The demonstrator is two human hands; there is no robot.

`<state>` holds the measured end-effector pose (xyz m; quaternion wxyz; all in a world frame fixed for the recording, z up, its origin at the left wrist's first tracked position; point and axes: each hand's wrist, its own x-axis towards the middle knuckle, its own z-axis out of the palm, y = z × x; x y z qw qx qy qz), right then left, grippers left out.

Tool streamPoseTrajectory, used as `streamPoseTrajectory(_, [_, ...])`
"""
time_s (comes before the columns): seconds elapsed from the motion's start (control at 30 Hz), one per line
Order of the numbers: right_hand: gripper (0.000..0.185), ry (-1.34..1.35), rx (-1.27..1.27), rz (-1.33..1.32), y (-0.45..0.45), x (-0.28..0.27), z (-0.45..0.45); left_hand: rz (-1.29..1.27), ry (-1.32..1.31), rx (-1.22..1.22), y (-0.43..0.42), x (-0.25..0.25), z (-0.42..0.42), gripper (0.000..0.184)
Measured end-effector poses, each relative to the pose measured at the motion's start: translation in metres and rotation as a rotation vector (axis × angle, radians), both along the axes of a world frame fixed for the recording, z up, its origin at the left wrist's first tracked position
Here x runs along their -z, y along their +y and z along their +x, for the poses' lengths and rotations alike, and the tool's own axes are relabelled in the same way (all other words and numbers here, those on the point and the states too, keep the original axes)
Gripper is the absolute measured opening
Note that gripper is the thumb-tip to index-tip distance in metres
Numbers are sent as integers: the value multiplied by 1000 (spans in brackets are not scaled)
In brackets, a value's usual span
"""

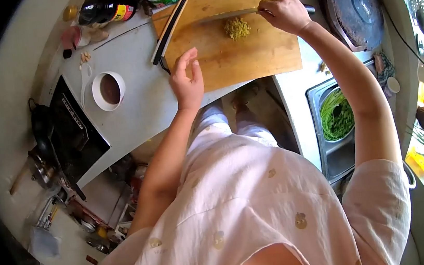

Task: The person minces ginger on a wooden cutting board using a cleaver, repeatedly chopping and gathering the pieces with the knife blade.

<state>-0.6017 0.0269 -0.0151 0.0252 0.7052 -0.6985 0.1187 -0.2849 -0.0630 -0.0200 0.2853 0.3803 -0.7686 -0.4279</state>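
Observation:
My right hand (285, 13) is closed around the handle of a kitchen knife at the upper right of the cutting board. The knife's blade (227, 15) points left and shows nearly edge-on, just above a small heap of finely chopped yellowish-green food (237, 27). Below the blade, that heap lies on the wooden cutting board (245, 58). Over the board's left edge is my left hand (187, 80), its fingers apart and nothing in it. Beyond its fingertips, a pair of long chopsticks (178, 18) and a dark strip lie across the board's left edge.
Left of the board are a white bowl of dark liquid (109, 91), a white spoon (85, 84), a black cooktop (78, 127) and a dark sauce bottle (106, 9). A round dark appliance (354, 9) stands right, above a sink (340, 162) holding green vegetables (336, 115).

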Motion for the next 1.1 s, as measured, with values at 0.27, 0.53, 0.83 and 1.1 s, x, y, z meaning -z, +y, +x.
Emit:
streamPoseTrajectory(0.27, [13, -49, -14, 85, 47, -12, 10, -217, -47, 124, 2, -24, -2, 40])
streamPoseTrajectory(0.53, [18, -41, 193, 206, 57, -20, 36, -543, -594, 490, 7, -32, -61, 84])
streamPoseTrajectory(0.83, [12, 25, 306, 439, 40, -42, 61, -488, -562, 542, -21, -22, -57, 106])
streamPoseTrajectory(1.1, [18, -10, 324, 278, 54, -20, 61, -467, -587, 568, -15, -25, -56, 110])
